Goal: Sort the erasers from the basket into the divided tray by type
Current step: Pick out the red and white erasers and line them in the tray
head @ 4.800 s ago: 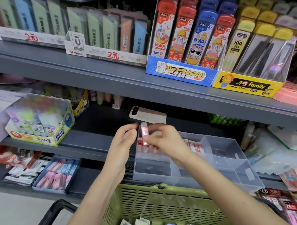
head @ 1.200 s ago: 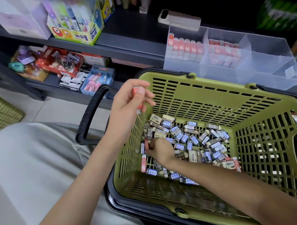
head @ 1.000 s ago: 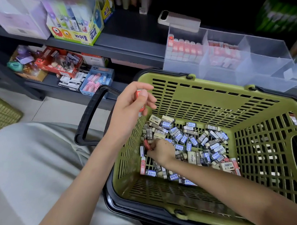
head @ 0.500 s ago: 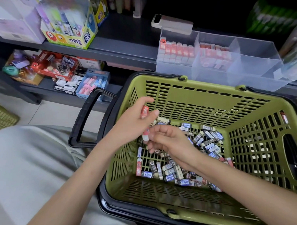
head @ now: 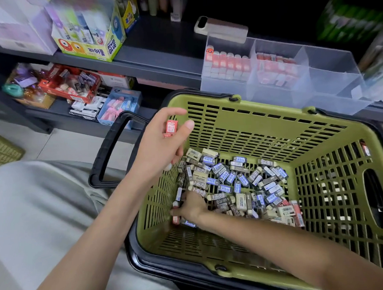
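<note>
Erasers (head: 235, 186): mostly unsorted, heaped on the floor of the green basket (head: 272, 120). Divided tray (head: 325, 75) on the shelf beyond it: two left compartments hold red ones, the others look bare, so most of the sorting seems left.

Left hand (head: 162, 143): pinches a red eraser (head: 171, 127), long axis roughly upright, top end toward the shelf.

Right hand (head: 191, 206): down among red ones at the basket's left wall; grip cannot be told.

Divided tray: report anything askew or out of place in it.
In the divided tray, the left compartment's erasers stand in a tidy row, but the leftmost one sticks up higher. The middle compartment's erasers lie jumbled and tilted.
</note>
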`<action>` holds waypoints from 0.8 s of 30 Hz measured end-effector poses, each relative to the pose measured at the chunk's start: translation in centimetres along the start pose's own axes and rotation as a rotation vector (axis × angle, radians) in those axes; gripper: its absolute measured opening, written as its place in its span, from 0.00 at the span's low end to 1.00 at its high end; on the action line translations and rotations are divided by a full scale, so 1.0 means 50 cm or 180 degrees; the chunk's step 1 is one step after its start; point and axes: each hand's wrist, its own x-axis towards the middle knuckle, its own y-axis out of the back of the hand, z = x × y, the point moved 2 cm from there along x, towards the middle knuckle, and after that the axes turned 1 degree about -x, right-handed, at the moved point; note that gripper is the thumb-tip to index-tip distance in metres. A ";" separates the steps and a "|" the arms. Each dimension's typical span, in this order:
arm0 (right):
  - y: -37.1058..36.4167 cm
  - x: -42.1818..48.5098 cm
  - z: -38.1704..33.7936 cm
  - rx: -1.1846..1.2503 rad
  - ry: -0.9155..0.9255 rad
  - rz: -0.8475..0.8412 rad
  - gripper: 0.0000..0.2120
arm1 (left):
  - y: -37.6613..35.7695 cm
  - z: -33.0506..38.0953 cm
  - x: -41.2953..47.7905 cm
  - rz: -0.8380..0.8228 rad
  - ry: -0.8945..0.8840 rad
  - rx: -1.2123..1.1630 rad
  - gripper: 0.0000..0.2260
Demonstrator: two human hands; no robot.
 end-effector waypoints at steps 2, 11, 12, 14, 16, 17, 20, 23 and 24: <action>-0.012 -0.010 0.008 0.0111 0.0045 0.0126 0.19 | -0.001 0.003 -0.001 0.0007 0.0041 -0.0030 0.06; 0.000 -0.023 0.015 0.1302 0.0110 -0.0393 0.13 | -0.003 0.007 -0.004 -0.0111 0.0013 -0.0024 0.04; 0.010 -0.029 0.009 0.1420 0.0127 -0.0503 0.14 | -0.004 0.006 -0.003 -0.0136 0.0026 0.0012 0.03; 0.049 -0.044 -0.011 0.1717 0.0170 -0.0721 0.16 | -0.008 0.002 -0.002 -0.0212 0.0105 0.0086 0.04; 0.113 -0.062 -0.029 0.2091 0.0273 -0.0863 0.14 | -0.014 -0.006 0.002 -0.0359 0.0321 0.0265 0.06; 0.153 -0.076 -0.035 0.2341 0.0332 -0.0917 0.12 | -0.020 -0.010 0.004 -0.0460 0.0458 0.0431 0.09; 0.278 -0.129 -0.035 0.3088 0.0676 -0.1010 0.08 | -0.050 -0.014 0.009 -0.0772 0.0751 0.0800 0.15; 0.364 -0.180 -0.020 0.3251 0.0992 -0.0800 0.10 | -0.111 -0.007 0.011 -0.1397 0.1105 0.0553 0.18; 0.382 -0.190 -0.015 0.3229 0.1062 -0.0708 0.11 | -0.136 -0.006 0.012 -0.1582 0.1190 0.0414 0.18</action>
